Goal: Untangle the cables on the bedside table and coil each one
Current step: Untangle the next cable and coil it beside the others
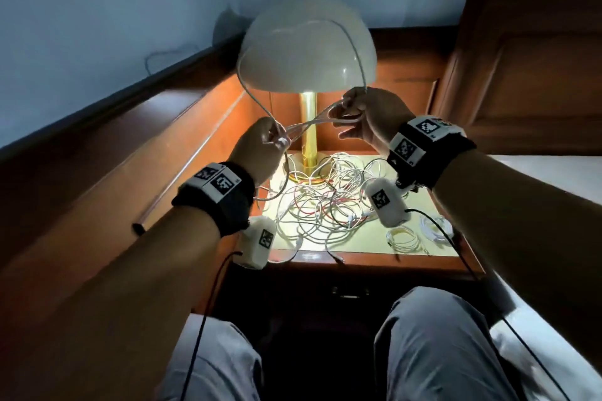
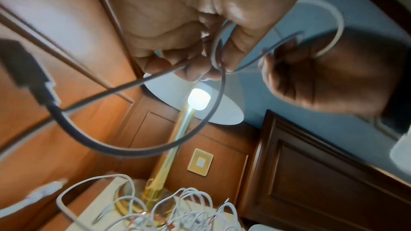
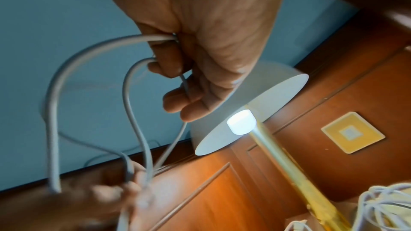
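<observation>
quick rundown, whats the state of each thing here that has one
lamp: lit
white cable: lifted, looped between both hands
left hand: grips the cable loops
right hand: pinches the cable
cable tangle: still knotted on the table
two cables: already coiled, front right of the table

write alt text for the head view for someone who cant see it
Two raised hands, the left hand and right hand, each grip one white cable that arcs up in front of a lit dome lamp. Below, a tangle of white cables covers the bedside table, with two coiled cables at its right front.
</observation>
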`<action>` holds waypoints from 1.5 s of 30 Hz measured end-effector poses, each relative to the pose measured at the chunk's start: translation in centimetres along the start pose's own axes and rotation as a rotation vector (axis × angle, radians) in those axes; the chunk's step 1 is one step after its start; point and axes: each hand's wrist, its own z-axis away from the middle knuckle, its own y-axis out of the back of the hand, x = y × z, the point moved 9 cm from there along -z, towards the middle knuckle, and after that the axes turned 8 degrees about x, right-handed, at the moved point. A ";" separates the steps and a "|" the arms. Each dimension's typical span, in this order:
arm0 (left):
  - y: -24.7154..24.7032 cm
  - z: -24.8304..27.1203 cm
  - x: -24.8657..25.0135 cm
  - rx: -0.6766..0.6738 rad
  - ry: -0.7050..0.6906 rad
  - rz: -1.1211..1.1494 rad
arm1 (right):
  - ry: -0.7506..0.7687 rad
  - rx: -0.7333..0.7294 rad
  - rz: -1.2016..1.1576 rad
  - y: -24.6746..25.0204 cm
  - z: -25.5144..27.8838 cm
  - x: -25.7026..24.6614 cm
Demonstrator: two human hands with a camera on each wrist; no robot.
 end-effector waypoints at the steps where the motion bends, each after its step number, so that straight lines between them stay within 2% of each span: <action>1: -0.5 0.5 0.4 -0.035 0.005 0.059 | -0.023 0.016 0.022 0.9 0.5 1.0; 5: -4.7 5.5 0.3 -0.217 0.052 0.230 | -0.184 0.038 0.034 3.6 4.1 6.1; 9: -9.5 12.5 -3.1 -0.416 0.206 0.364 | -0.352 -0.001 0.083 6.3 9.0 11.7; 12: -11.9 17.3 -6.7 -0.560 0.248 0.142 | -0.402 0.001 0.094 8.7 12.0 14.2; 15: -13.5 21.1 -9.3 -0.793 0.343 0.003 | -0.349 0.121 0.115 11.5 13.6 13.5; 16: -13.3 21.3 -9.8 -0.816 0.350 -0.081 | -0.327 0.137 0.131 12.0 14.2 12.7; 17: -12.7 20.2 -10.0 -0.756 0.316 -0.201 | -0.320 0.133 0.133 12.3 14.9 12.2; 19: -9.8 16.7 -8.9 -0.470 0.232 -0.390 | -0.322 0.086 0.081 12.0 16.1 11.7; 21: -7.4 14.0 -6.3 -0.174 0.133 -0.360 | -0.341 0.010 0.066 11.4 16.6 12.5; 22: -7.2 13.3 -4.9 -0.095 0.060 -0.274 | -0.367 -0.048 0.064 10.8 16.8 13.5; 23: -7.8 13.0 -3.6 -0.090 -0.013 -0.175 | -0.399 -0.115 0.048 9.8 17.1 14.5; 25: -11.0 13.9 -1.9 -0.264 -0.127 0.024 | -0.452 -0.239 -0.021 7.8 17.9 16.2; 28: -14.8 16.4 -2.8 -0.481 -0.105 0.226 | -0.480 -0.336 -0.097 5.8 18.6 17.2; 30: -15.5 16.9 -4.0 -0.509 -0.061 0.303 | -0.470 -0.347 -0.074 6.1 18.3 17.7; 32: -14.4 15.4 -5.7 -0.403 0.046 0.358 | -0.457 -0.310 -0.004 7.5 17.4 18.2; 35: -11.6 11.8 -8.2 -0.145 0.228 0.581 | -0.437 -0.210 0.005 10.3 15.7 18.3; 38: -9.1 9.7 -10.6 0.166 0.385 0.671 | -0.430 -0.077 0.126 13.3 14.2 18.8; 40: -8.0 9.4 -13.0 0.284 0.500 0.575 | -0.413 0.013 0.246 15.0 13.7 19.3; 41: -7.7 9.1 -14.1 0.264 0.511 0.454 | -0.398 0.051 0.275 15.4 13.6 19.4; 43: -8.4 8.9 -15.4 0.080 0.426 0.057 | -0.379 0.080 0.239 15.2 13.8 19.5; 45: -9.6 9.8 -14.4 -0.049 0.254 -0.316 | -0.347 0.036 0.191 13.7 14.1 19.3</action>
